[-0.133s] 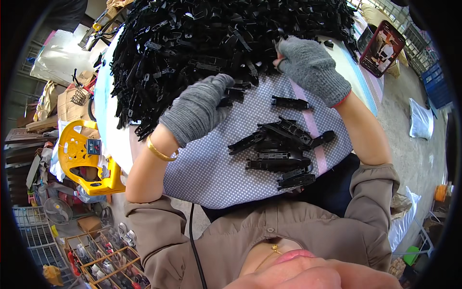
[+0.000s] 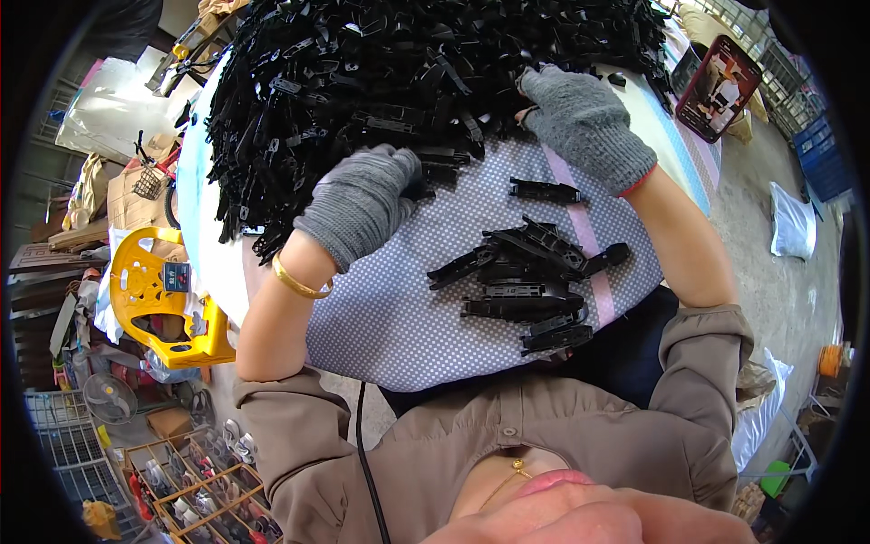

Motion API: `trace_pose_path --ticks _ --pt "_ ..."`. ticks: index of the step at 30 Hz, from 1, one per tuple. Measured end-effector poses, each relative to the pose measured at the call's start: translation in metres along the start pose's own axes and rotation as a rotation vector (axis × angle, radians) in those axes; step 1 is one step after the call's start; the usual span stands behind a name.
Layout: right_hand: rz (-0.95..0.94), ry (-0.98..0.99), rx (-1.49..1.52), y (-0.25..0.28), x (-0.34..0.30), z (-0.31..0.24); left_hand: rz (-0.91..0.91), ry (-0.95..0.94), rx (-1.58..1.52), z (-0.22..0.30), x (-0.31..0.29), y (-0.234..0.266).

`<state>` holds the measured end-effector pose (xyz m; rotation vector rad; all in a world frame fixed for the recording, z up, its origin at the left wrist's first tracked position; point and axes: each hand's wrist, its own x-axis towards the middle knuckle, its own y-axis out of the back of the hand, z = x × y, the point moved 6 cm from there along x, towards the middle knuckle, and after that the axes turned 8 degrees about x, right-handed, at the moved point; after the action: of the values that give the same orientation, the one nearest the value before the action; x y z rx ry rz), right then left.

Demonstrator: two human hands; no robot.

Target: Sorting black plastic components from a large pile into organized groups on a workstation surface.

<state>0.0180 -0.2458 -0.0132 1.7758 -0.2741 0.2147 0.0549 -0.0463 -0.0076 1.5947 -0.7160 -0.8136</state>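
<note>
My left hand (image 2: 358, 204), in a grey fingerless knit glove, is closed at the near edge of a big heap of black plastic parts (image 2: 344, 68). A dark part (image 2: 418, 188) shows by its curled fingers, largely hidden. Beyond those fingers lies another black part (image 2: 444, 158). My right hand (image 2: 584, 122), gloved alike, reaches to the heap's near right edge, thumb and forefinger apart. What lies between them blends into the black heap. Closer to me, several long black clip-like parts (image 2: 526, 286) form a small loose pile, and a single one (image 2: 546, 191) lies just beyond it.
The round table wears a grey dotted cloth (image 2: 381, 335) with a pink stripe. A phone (image 2: 719, 89) with a lit screen stands at its right edge. To the left is a yellow plastic chair (image 2: 149, 290); a shoe rack (image 2: 195, 480) stands lower left. A black cable (image 2: 370, 462) hangs near me.
My left hand has drawn back slightly to the left, away from the part beside its fingertips. My right hand has shifted a little up and left, its thumb and forefinger spreading slightly.
</note>
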Motion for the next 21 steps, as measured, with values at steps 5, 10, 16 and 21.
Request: trace_pose_path --ticks 5,10,16,21 --pt "-0.142 0.028 -0.023 -0.004 -0.004 -0.001 -0.060 -0.006 -0.030 0.012 0.007 -0.007" --pt "-0.010 0.146 0.090 0.012 -0.015 -0.020 0.161 -0.147 -0.960 0.018 0.009 0.006" --pt "-0.172 0.105 0.238 0.017 -0.010 -0.030 0.124 -0.188 -0.482 0.032 0.001 0.006" --pt "-0.418 0.169 0.254 0.002 -0.013 -0.038 0.145 -0.220 -0.249 0.042 -0.012 0.007"
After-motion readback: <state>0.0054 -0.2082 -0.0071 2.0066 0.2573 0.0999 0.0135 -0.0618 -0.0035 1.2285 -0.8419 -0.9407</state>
